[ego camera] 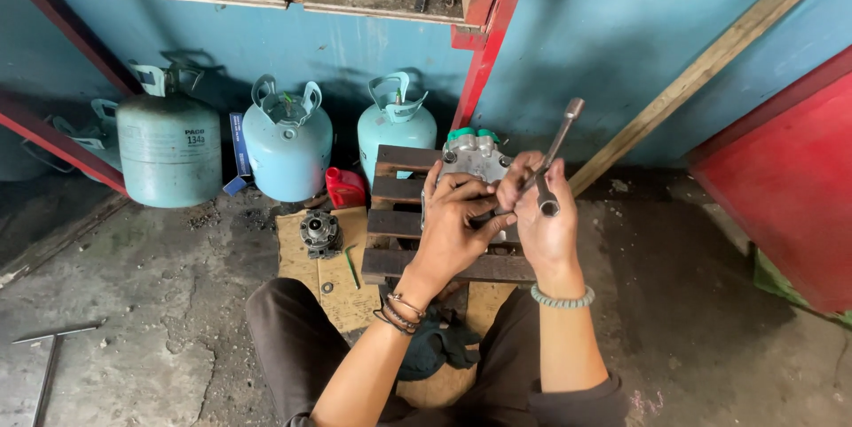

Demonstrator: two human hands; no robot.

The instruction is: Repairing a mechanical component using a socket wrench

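Nearest the camera, both forearms rise from the lap over dark trousers and a dark rag [435,347], converging on a slatted wooden stand [399,225] just ahead of the knees. The left hand [454,218], beaded bands at its wrist, curls closed on the near side of a grey metal compressor [475,156] that sits on the stand, thumb and fingers pressed against its body. Touching it on the right, the right hand [537,214] is closed around the bend of an L-shaped socket wrench [557,147]. The wrench's long axis runs up and away to the right, its far socket end standing free above the knuckles, while the short arm points back toward the camera with its open socket showing. The compressor lies directly beyond and slightly left of the right fingers, so the left hand is the nearer one to it. Both wrists are bent inward, palms facing each other. Left of the stand, a round metal part [319,233] rests on cardboard [342,289]. Farther back, pale blue gas cylinders [287,147] and a small red can [344,187] stand against the blue wall [621,36].
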